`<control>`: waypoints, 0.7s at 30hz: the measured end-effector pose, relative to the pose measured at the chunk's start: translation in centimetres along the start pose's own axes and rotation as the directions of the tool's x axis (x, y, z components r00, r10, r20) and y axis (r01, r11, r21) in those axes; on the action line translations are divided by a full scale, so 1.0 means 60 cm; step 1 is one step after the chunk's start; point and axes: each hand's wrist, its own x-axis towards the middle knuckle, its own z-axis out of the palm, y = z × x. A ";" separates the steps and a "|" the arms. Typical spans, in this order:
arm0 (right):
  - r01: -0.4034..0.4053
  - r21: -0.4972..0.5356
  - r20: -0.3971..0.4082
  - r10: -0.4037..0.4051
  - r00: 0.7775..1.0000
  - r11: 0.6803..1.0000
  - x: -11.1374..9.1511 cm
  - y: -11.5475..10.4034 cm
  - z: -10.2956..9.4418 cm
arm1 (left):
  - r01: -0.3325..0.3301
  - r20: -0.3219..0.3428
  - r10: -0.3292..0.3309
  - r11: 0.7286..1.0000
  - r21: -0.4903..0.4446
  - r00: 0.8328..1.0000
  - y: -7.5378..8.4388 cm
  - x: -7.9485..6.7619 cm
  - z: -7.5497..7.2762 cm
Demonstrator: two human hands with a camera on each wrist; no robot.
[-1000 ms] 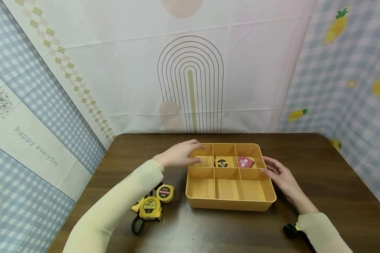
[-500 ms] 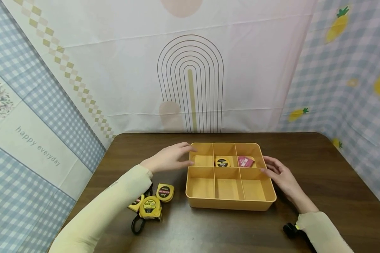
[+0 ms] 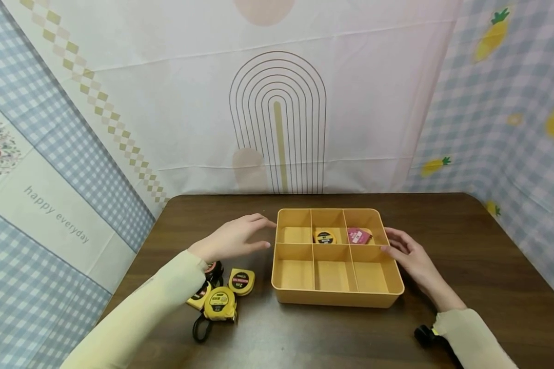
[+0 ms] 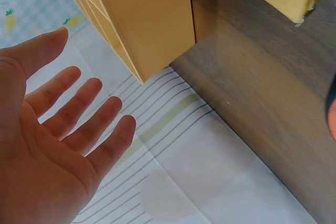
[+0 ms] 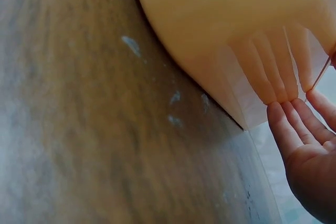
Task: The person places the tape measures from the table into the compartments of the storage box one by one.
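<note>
A yellow-orange organizer box (image 3: 337,298) with two rows of compartments stands on the table. A yellow tape measure (image 3: 324,237) lies in its back middle compartment and a pink tape measure (image 3: 359,236) in the back right one. My left hand (image 3: 235,238) is held at the box's left side, fingers spread and relaxed, holding nothing; the left wrist view shows its palm and parted fingers (image 4: 107,124). At the right side, my right hand (image 3: 413,259) rests its fingertips (image 5: 286,108) against the outer wall, thumb at the rim.
Left of the box lie several tape measures: a yellow one (image 3: 219,303) with a black strap, another yellow one (image 3: 241,282), and others partly behind the left sleeve (image 3: 166,287). A patterned cloth (image 3: 203,128) hangs behind the dark wooden table (image 3: 328,338).
My left hand has drawn back leftward from over the back left compartment to outside the box, uncovering more of the tape measures beneath the sleeve. My right hand and the box stay nearly still.
</note>
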 end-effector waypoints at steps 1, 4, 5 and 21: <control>0.003 0.001 -0.001 -0.003 1.000 1.000 0.000 0.001 0.000 | 0.001 -0.001 -0.001 1.000 -0.001 1.000 0.000 -0.003 0.000; 0.015 -0.001 -0.005 -0.015 1.000 1.000 -0.001 0.002 0.000 | 0.009 -0.004 -0.009 1.000 0.001 1.000 -0.001 -0.013 0.001; 0.019 -0.002 -0.004 -0.019 1.000 1.000 0.000 0.002 0.001 | 0.012 -0.004 -0.012 1.000 -0.003 1.000 -0.002 -0.016 0.001; 0.004 0.002 -0.002 -0.004 1.000 1.000 -0.001 0.000 0.000 | 0.065 0.054 -0.063 0.997 -0.039 0.997 -0.008 -0.049 0.017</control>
